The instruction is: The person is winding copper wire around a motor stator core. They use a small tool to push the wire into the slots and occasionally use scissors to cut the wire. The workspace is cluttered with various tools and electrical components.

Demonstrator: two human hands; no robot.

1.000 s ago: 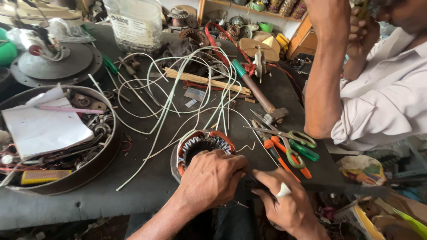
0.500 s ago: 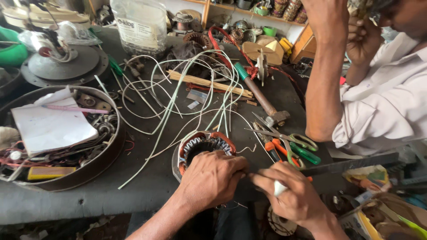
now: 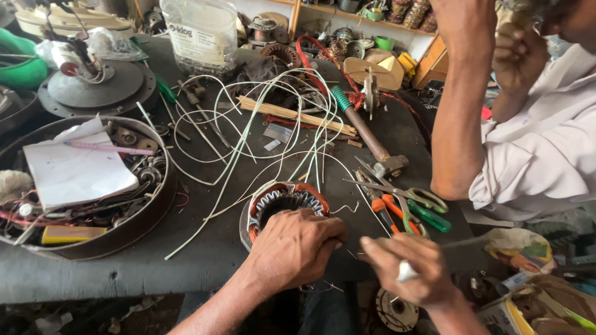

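Observation:
A fan motor stator [image 3: 280, 197] with copper windings and an orange rim lies near the front edge of the dark table [image 3: 205, 248]. Several long white sleeved wires [image 3: 248, 133] fan out from it toward the back. My left hand [image 3: 297, 248] is clamped over the stator's near rim and covers that side. Just off the table's edge to the right, my right hand [image 3: 405, 271], with a ring on one finger, has its fingertips pinched together and pointing at the left hand. Whatever lies between the fingertips is too thin to make out.
Green-handled scissors [image 3: 427, 200], orange-handled pliers [image 3: 386, 211] and a hammer [image 3: 372, 141] lie right of the stator. A round metal pan [image 3: 158, 205] with paper, a pen and parts sits at left. Another person's forearm [image 3: 458, 124] rests on the table's right edge. A plastic jar [image 3: 202, 34] stands at the back.
My right hand has risen from below the table edge to beside the left hand, fingers pinched. The left hand has stayed on the stator.

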